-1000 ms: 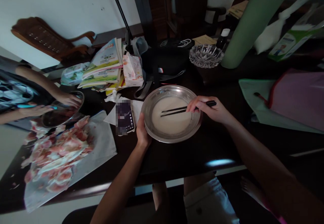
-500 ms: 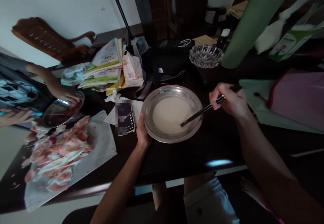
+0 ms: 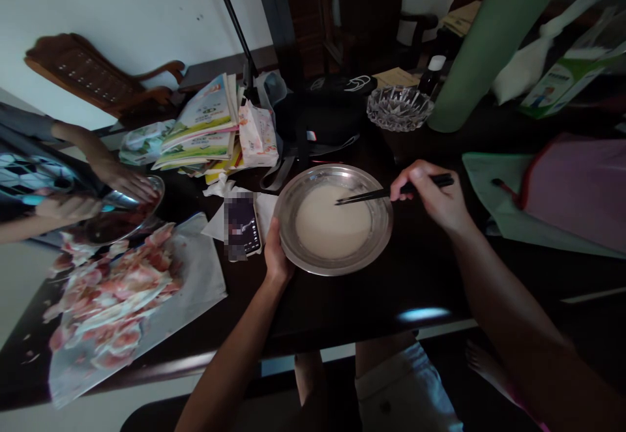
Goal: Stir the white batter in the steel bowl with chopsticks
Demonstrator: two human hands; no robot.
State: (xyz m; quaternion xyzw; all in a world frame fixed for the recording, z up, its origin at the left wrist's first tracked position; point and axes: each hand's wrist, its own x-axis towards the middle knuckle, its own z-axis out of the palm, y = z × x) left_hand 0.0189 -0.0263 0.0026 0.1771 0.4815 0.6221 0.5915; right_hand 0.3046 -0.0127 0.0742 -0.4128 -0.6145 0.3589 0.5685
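Observation:
A shiny metal bowl (image 3: 288, 249) stands on the dark table, partly filled with a smooth, off-white liquid (image 3: 332, 230). My left hand (image 3: 278, 253) grips the bowl's left rim, thumb on the edge and fingers hidden beneath. In my right hand (image 3: 430, 194) is a pair of black chopsticks (image 3: 364, 196), closed around them to the right of the bowl. Their tips reach over the right rim into the upper part of the liquid. A phone (image 3: 243, 227) with a lit screen lies just left of the bowl.
At left, another person's hands (image 3: 68, 207) work over a second bowl (image 3: 159, 191). Pinkish-white peels (image 3: 117, 295) lie on a plastic sheet (image 3: 205, 275). Behind are books (image 3: 200, 119), a tissue pack (image 3: 257, 135), a black bag (image 3: 317, 122), a glass ashtray (image 3: 398, 109) and a green cylinder (image 3: 489, 54).
The chopstick tips have swept from the liquid's lower right to its upper middle, and my right hand has shifted slightly left. At left, the other person's nearer hand has moved towards their bowl.

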